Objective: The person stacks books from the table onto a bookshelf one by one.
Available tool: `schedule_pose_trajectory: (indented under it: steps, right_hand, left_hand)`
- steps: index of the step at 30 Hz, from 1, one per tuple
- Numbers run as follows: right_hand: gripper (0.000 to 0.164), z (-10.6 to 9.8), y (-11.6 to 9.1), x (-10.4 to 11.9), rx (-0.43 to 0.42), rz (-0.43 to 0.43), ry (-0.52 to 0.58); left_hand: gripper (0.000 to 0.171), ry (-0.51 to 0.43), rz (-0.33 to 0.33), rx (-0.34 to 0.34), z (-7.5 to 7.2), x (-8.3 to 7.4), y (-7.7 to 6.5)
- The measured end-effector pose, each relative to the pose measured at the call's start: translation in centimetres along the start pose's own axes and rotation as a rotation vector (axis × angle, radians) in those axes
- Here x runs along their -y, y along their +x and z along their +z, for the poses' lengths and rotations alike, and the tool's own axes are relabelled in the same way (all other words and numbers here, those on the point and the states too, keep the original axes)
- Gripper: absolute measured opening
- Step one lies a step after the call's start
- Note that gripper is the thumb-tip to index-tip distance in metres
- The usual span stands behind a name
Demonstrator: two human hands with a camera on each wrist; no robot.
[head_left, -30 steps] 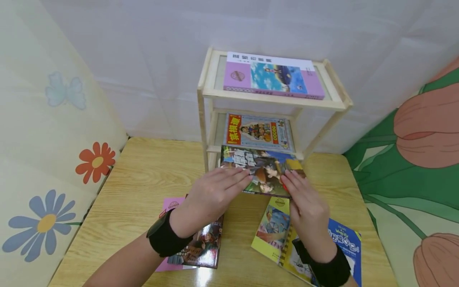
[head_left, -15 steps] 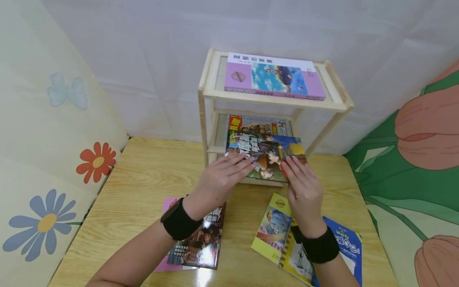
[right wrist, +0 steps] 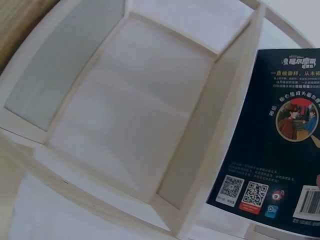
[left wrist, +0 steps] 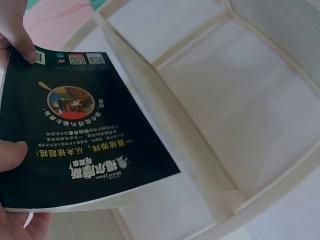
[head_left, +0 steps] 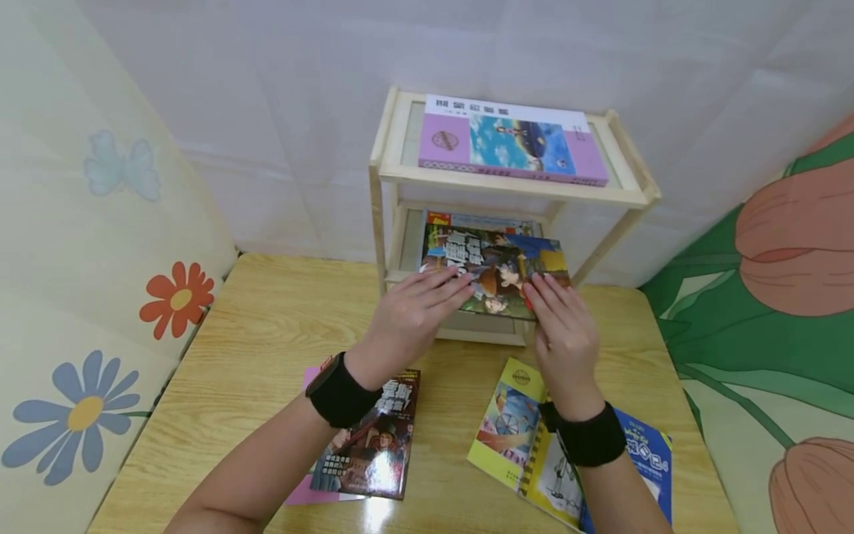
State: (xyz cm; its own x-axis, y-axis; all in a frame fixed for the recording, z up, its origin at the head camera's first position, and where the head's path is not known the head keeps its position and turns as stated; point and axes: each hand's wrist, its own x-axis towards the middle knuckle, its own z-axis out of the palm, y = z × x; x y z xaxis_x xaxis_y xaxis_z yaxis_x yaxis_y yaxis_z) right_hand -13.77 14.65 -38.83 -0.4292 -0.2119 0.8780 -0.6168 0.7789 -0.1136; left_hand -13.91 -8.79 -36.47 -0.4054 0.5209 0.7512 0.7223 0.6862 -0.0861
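Note:
Both hands grip one paperback book (head_left: pixel 497 252), its illustrated cover facing up in the head view. My left hand (head_left: pixel 410 319) has its fingers over the left front part and a thumb (left wrist: pixel 11 155) under the dark back cover in the left wrist view. My right hand (head_left: pixel 565 334) holds the right front corner, fingers on top. The far part of the book reaches over the middle level of a small wooden shelf (head_left: pixel 514 188). There it overlaps a blue-bordered book (head_left: pixel 490 220), of which only the far strip shows. The right wrist view shows the back cover (right wrist: pixel 245 165) beside the shelf frame.
A pink-and-white book (head_left: pixel 454 152) lies on the top shelf. On the wooden table (head_left: pixel 287 311), a dark book (head_left: pixel 373 467) overlaps a pink one (head_left: pixel 303 493) at left. A yellow book (head_left: pixel 497 441) and a blue book (head_left: pixel 657 467) lie at right, partly under the right forearm.
Both hands have moved the book away from me, from in front of the shelf to over its middle level. It now covers most of the blue-bordered book there.

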Motion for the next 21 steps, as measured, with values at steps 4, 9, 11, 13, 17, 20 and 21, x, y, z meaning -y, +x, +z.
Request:
schedule_pose_trajectory:
  steps: [4,9,11,13,17,20,21]
  right_hand:
    - [0.037,0.8,-0.4,-0.5,0.051,-0.005,-0.014]
    - [0.038,1.5,-1.1,-0.9,0.139,0.021,-0.007]
    - [0.038,1.7,-1.2,-1.1,0.174,0.036,-0.005]
    - [0.038,1.8,-1.3,-1.2,0.215,0.050,-0.012]
    - [0.039,2.1,-1.3,-1.6,0.317,0.079,-0.052]
    - [0.040,2.3,-1.3,-1.8,0.371,0.099,-0.076]
    - [0.040,2.4,-1.3,-1.9,0.383,0.100,-0.083]
  left_hand:
    - [0.035,-0.002,-0.021,0.060,0.7,0.4,-0.6]
    - [0.040,0.008,-0.057,0.177,1.5,0.8,-1.3]
    - [0.040,0.006,-0.074,0.222,1.8,0.9,-1.5]
    - [0.041,-0.002,-0.094,0.261,2.1,1.0,-1.6]
    - [0.040,-0.022,-0.132,0.323,2.8,1.3,-1.7]
    - [0.039,-0.026,-0.146,0.363,3.3,1.6,-1.9]
    - [0.039,-0.026,-0.146,0.374,3.4,1.6,-1.9]
